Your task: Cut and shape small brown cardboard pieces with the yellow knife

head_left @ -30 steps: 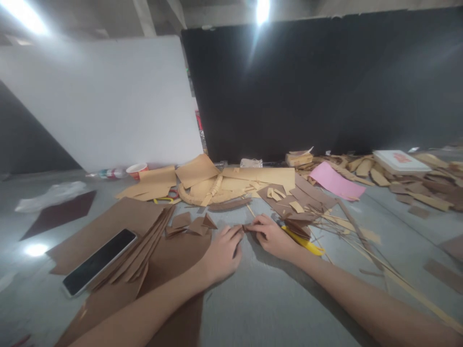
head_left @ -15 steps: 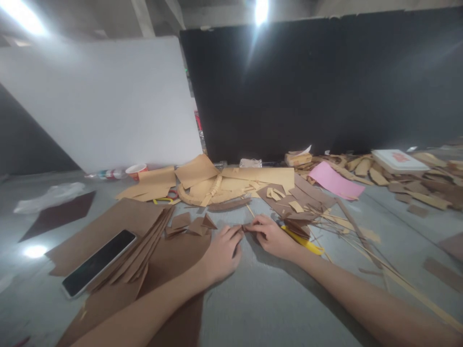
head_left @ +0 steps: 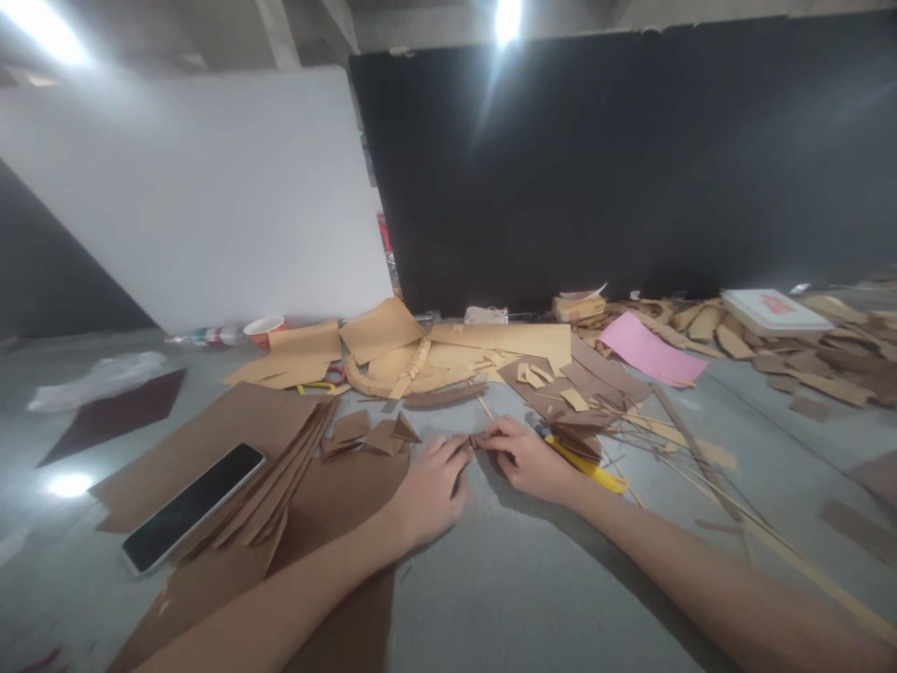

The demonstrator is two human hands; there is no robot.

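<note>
Between my two hands is a small piece of brown paper (head_left: pixel 476 440), mostly covered by fingertips. My left hand (head_left: pixel 433 486) is closed, its fingers pinching the left end of the piece. From the other side, my right hand (head_left: pixel 529 460) pinches the right end, thumb and fingers together. Just left of my left hand lie small cut brown pieces (head_left: pixel 370 434), some folded to points. Yellow-handled scissors (head_left: pixel 592 467) rest beside my right wrist, partly under a folded brown scrap (head_left: pixel 578 439).
A phone (head_left: pixel 196 505) lies on brown sheets (head_left: pixel 217 439) at left. Behind my hands are tan paper sheets (head_left: pixel 501 341) and a curved tan wrapped form (head_left: pixel 420 369). Thin strips (head_left: pixel 707 477), a pink sheet (head_left: pixel 651 350) and a white box (head_left: pixel 775 313) are at right. A paper cup (head_left: pixel 264 329) stands at back.
Almost nothing differs. Both hands stay in the same pinch around the small brown piece, with only a very slight shift of the fingers.
</note>
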